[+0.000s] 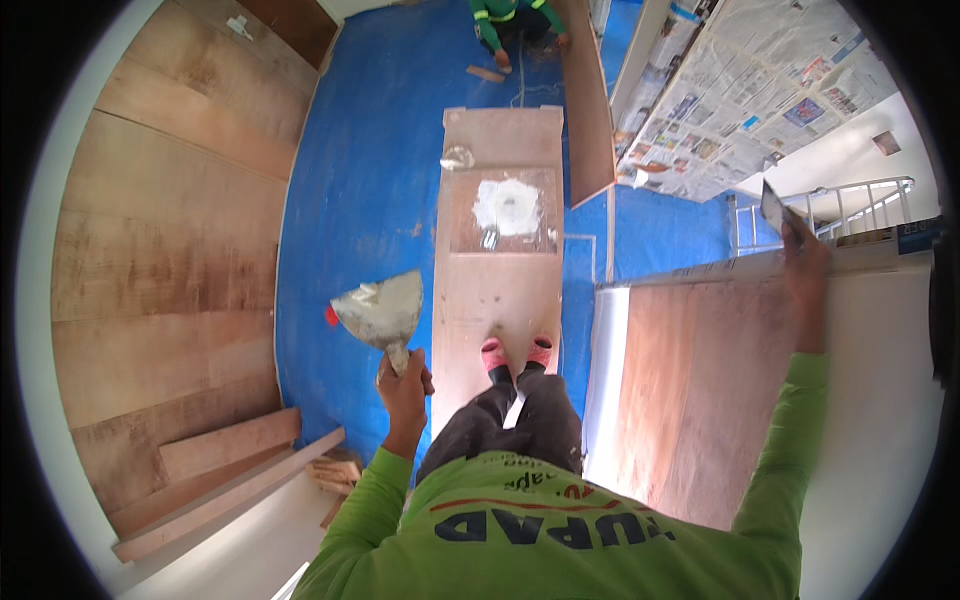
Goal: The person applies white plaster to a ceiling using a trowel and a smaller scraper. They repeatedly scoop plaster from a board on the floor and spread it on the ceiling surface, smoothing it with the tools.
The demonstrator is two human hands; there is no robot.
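My left hand [403, 392] is closed around the handle of a wide putty knife [398, 312], its broad blade turned up and smeared with pale putty. Out to the right, my right hand [806, 268] grips a smaller putty knife [772, 207] near the top edge of a pale wall panel. Ahead of my feet a square board [463, 235] lies on a long wooden platform [485, 300]. A mound of white putty [508, 206] is spread over the board's middle. Beside it sits a crumpled clear plastic piece [457, 157].
I stand on the platform in pink footwear [540, 352]. Blue sheeting [350, 190] covers the floor. A person in green [510, 18] crouches at the far end. A metal ladder [850, 207] stands at right, near a newspaper-covered surface [740, 100]. Planks [235, 490] lie at lower left.
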